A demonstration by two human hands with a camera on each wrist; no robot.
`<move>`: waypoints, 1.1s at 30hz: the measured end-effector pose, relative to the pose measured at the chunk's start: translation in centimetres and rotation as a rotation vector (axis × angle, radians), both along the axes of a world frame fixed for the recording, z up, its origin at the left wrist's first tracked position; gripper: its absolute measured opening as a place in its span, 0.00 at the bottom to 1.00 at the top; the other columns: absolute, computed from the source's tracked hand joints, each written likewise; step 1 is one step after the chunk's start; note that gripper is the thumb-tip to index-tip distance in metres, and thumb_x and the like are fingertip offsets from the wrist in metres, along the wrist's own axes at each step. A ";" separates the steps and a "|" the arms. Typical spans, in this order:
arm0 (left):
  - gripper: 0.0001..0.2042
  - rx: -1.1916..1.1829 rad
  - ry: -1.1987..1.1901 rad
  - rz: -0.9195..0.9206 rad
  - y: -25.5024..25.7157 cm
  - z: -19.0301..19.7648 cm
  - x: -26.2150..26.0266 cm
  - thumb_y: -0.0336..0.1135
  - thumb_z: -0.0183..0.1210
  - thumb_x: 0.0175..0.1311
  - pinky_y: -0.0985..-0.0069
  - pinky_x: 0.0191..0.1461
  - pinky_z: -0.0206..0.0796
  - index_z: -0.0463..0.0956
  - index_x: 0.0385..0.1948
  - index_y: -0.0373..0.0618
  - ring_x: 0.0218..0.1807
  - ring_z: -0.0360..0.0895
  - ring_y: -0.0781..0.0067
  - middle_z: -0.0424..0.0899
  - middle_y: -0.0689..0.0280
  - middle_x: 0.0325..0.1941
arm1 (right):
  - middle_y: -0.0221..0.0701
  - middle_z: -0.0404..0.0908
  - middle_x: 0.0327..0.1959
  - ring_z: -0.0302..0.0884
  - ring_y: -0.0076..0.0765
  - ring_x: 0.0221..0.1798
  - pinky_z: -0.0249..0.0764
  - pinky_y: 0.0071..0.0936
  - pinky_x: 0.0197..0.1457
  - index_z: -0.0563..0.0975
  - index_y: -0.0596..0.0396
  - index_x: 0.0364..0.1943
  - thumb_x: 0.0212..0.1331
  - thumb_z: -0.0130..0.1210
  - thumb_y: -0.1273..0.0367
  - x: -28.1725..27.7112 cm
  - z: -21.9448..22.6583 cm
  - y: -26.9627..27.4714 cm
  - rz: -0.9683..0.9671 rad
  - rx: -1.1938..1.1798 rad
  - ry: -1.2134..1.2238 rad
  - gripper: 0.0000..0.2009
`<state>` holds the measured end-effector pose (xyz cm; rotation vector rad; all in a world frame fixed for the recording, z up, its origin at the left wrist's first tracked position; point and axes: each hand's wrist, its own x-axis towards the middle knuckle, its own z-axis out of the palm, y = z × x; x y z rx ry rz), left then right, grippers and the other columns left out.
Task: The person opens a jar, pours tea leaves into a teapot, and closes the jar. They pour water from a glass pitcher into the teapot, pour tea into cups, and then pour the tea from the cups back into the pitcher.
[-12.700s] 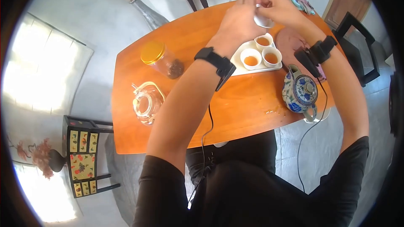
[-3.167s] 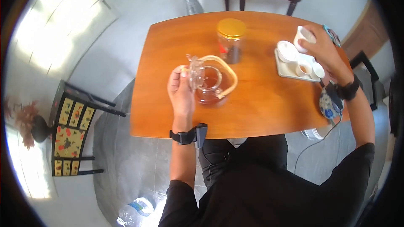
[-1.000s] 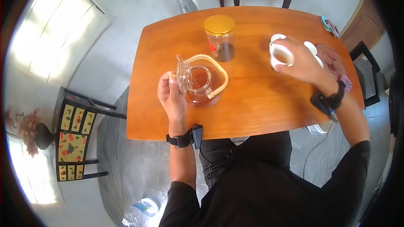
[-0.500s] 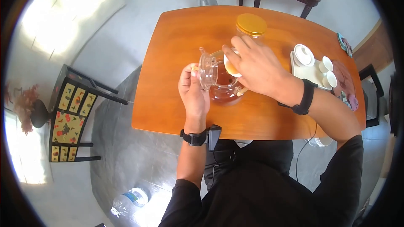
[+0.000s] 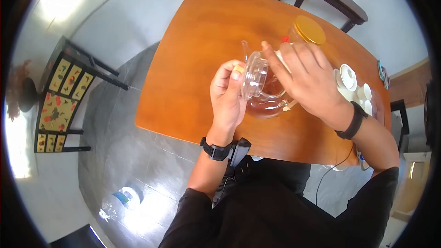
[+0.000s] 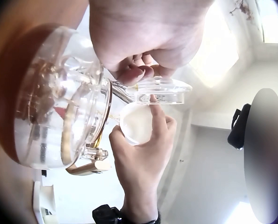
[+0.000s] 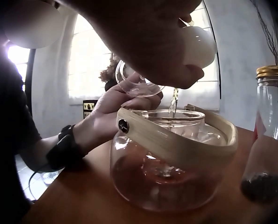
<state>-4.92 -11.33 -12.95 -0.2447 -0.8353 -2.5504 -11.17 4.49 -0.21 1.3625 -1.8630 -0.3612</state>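
Observation:
My left hand [image 5: 228, 94] pinches the knob of the glass lid [image 5: 254, 79], held upright on edge beside the mouth of the glass teapot [image 5: 266, 109]. Over that mouth my right hand [image 5: 313, 80] grips a white cup [image 7: 200, 46], tipped so that a thin stream of tea [image 7: 174, 101] falls into the pot. In the left wrist view the cup [image 6: 136, 123] sits between thumb and fingers, close to the lid [image 6: 160, 91]. The teapot's pale handle [image 7: 176, 151] hangs down to one side. Reddish liquid shows inside the pot.
Behind the right hand stands a jar with a gold lid [image 5: 309, 30]. Farther right are a white lidded bowl [image 5: 347, 77] and small white cups [image 5: 364, 92]. A folded cloth [image 5: 383, 74] lies at the table's [image 5: 183, 64] right edge.
My right hand has carried a cup from the table's right side to the teapot and tipped it further. The left hand still holds the lid. The head view has shifted.

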 end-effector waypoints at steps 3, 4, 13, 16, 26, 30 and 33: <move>0.12 0.024 0.026 -0.033 0.0 0.0 0.0 0.37 0.51 0.80 0.77 0.51 0.77 0.72 0.54 0.40 0.46 0.81 0.80 0.82 0.67 0.46 | 0.32 0.76 0.46 0.74 0.35 0.49 0.72 0.34 0.59 0.80 0.56 0.57 0.51 0.56 0.70 -0.3 -0.1 -0.3 0.012 -0.015 0.055 0.24; 0.12 0.028 0.028 -0.019 -0.2 -0.1 0.0 0.37 0.51 0.80 0.77 0.51 0.77 0.72 0.54 0.40 0.46 0.81 0.80 0.82 0.67 0.46 | 0.32 0.76 0.47 0.74 0.35 0.49 0.72 0.34 0.59 0.80 0.54 0.58 0.51 0.56 0.70 -0.5 -0.2 -0.3 -0.009 -0.040 0.071 0.25; 0.10 -0.158 -0.052 0.003 -0.4 1.0 -0.3 0.36 0.54 0.79 0.81 0.47 0.73 0.75 0.51 0.40 0.43 0.78 0.82 0.81 0.70 0.43 | 0.40 0.78 0.51 0.77 0.50 0.54 0.73 0.42 0.61 0.74 0.57 0.60 0.44 0.70 0.70 -0.7 1.1 5.1 -0.195 -0.356 -0.750 0.32; 0.10 -0.492 -0.081 0.139 -0.5 2.9 -0.3 0.36 0.61 0.74 0.83 0.43 0.70 0.77 0.47 0.40 0.39 0.75 0.86 0.80 0.71 0.40 | 0.43 0.80 0.51 0.80 0.49 0.55 0.75 0.37 0.61 0.75 0.60 0.58 0.50 0.68 0.71 -0.1 2.5 9.7 -0.260 -0.501 -0.997 0.28; 0.10 -1.544 -0.083 0.425 -0.6 6.8 -0.1 0.30 0.67 0.63 0.66 0.55 0.73 0.80 0.42 0.36 0.51 0.79 0.57 0.79 0.56 0.47 | 0.46 0.82 0.50 0.81 0.50 0.55 0.74 0.37 0.61 0.77 0.62 0.52 0.45 0.66 0.67 -2.0 0.5 28.0 -0.686 -0.657 -0.966 0.26; 0.11 -1.615 -0.081 0.357 0.2 7.7 -0.2 0.30 0.67 0.62 0.64 0.58 0.71 0.78 0.42 0.35 0.54 0.79 0.53 0.79 0.53 0.50 | 0.49 0.84 0.46 0.82 0.55 0.52 0.76 0.42 0.58 0.79 0.62 0.50 0.43 0.67 0.66 -2.5 -0.7 28.6 -0.919 -0.540 -1.047 0.26; 0.12 -1.590 -0.110 0.335 0.9 7.6 -0.1 0.30 0.66 0.63 0.64 0.57 0.72 0.78 0.44 0.36 0.53 0.80 0.53 0.81 0.52 0.52 | 0.48 0.84 0.46 0.80 0.57 0.53 0.76 0.44 0.59 0.79 0.60 0.50 0.43 0.67 0.65 -4.7 -5.6 30.5 -0.871 -0.401 -0.873 0.26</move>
